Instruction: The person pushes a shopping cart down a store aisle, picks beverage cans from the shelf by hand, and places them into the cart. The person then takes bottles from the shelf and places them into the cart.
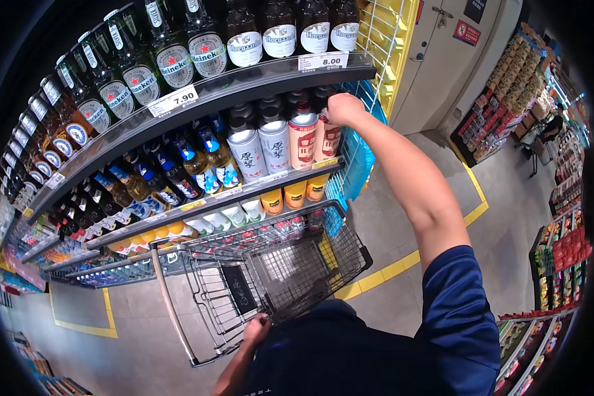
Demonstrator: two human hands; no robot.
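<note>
My right hand (344, 109) reaches to the right end of the middle shelf, its fingers closed at the top of a cream-and-red beer can (327, 140) standing upright. A matching beer can (303, 142) with a dark cap stands just left of it. Further left are white beer cans (247, 155) with dark lettering. My left hand (257, 328) is low, beside the wire shopping cart (290, 274), with its fingers curled. Something dark shows at those fingers, but I cannot make out what it is.
Green beer bottles (176, 65) and brown bottles (279, 34) line the shelf above. Orange cans (294, 194) stand below. A price rail (323, 62) overhangs the cans. Yellow floor tape (393, 270), a grey door (424, 63) and snack racks (501, 92) lie to the right.
</note>
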